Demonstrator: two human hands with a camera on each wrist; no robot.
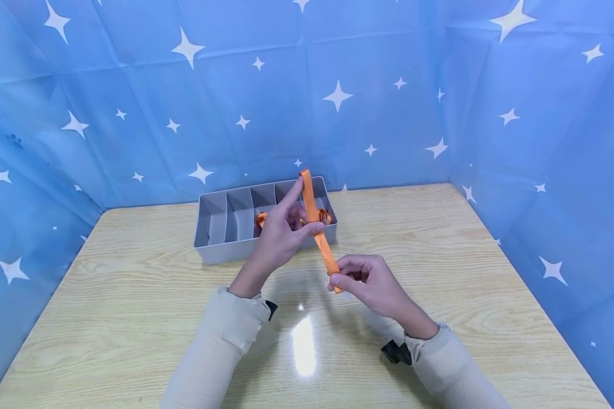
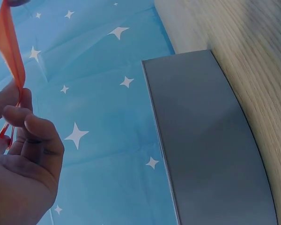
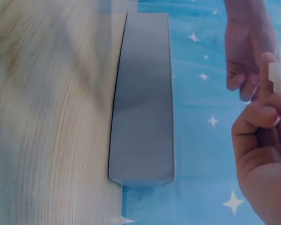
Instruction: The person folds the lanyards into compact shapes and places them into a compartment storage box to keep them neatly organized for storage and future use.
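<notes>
An orange ribbon (image 1: 323, 248) stretches between the two hands, above the front right of a grey divided box (image 1: 230, 250). My left hand (image 1: 281, 230) holds its upper part: the ribbon loops over the tip of the raised index finger, and the thumb presses on it lower down. Lower and to the right, my right hand (image 1: 370, 282) pinches the ribbon near its bottom end. The left wrist view shows the ribbon (image 2: 10, 44) running up from the left hand's fingers. In the right wrist view, a small white piece (image 3: 275, 76) shows at the fingertips; its kind is unclear.
More orange ribbon (image 1: 325, 217) lies coiled in the box's right compartment, and another orange coil (image 1: 261, 219) sits in a middle one, partly behind the left hand. The box stands near the back edge of a wooden table (image 1: 148, 295). Behind hangs a blue star-patterned curtain (image 1: 266, 85).
</notes>
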